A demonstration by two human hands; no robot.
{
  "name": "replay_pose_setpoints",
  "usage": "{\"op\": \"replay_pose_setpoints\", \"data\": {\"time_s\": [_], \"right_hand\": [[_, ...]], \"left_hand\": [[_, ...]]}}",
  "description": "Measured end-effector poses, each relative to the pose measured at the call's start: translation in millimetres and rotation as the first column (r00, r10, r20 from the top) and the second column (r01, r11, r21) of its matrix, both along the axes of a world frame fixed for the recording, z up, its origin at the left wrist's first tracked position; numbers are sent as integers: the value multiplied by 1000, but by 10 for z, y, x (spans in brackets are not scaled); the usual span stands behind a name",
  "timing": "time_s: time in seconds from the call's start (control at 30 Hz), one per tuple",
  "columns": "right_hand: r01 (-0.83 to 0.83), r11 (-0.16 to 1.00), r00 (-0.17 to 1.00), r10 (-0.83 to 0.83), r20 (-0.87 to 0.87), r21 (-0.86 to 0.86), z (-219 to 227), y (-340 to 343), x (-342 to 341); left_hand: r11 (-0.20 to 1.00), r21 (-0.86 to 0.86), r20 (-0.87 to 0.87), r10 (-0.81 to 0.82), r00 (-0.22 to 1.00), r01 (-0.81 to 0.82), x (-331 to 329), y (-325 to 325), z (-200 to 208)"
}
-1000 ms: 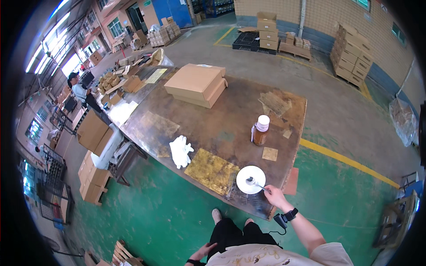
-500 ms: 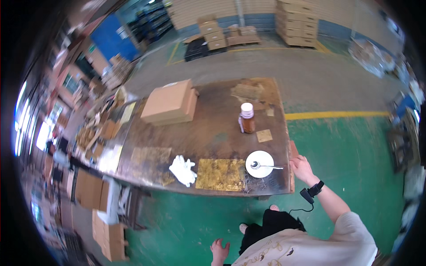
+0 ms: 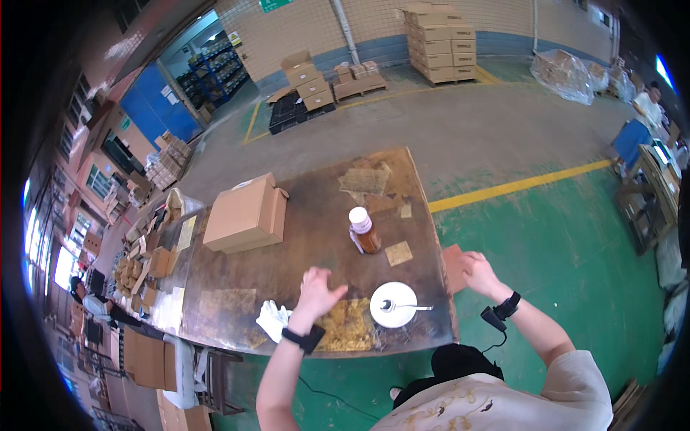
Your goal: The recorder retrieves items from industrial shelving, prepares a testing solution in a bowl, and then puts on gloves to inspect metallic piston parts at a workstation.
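The left hand (image 3: pixel 316 293), fingers apart, is near white gloves (image 3: pixel 272 320) on the tabletop (image 3: pixel 313 233); I can't tell whether the right hand (image 3: pixel 480 273), past the right edge, grips the reddish board (image 3: pixel 453 267).

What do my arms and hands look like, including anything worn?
Your left hand and right hand are ungloved, each with a black wrist strap. On the right, a black box-shaped piece has a thin black cable. The right sleeve is short and cream.
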State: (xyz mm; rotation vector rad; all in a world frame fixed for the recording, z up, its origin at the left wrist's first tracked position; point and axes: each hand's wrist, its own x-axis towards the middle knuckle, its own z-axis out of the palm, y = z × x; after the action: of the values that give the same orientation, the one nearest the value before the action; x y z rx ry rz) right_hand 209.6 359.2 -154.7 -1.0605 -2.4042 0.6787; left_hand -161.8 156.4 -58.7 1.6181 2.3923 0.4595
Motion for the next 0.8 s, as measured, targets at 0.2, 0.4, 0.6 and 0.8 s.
{"op": "replay_pose_setpoints", "data": {"time_s": [0.2,0.4,0.6,0.8], "right_hand": [[-172,984,985,173,13,-53,-28,521,-300],[-257,943,966,255,-38,-212,-169,989,-576],[-360,909,933,348,-95,-210,-332,1062,-1001],[-417,891,909,411,-74,-178,-325,1198,-1245]], "left_hand": [[998,44,-125,46,991,-41,-185,1532,-46],[997,-44,-61,-68,996,65,-278,2159,-183],[986,138,-16,95,995,-92,-210,2005,225],[992,81,105,91,990,-99,523,1000,399]]}}
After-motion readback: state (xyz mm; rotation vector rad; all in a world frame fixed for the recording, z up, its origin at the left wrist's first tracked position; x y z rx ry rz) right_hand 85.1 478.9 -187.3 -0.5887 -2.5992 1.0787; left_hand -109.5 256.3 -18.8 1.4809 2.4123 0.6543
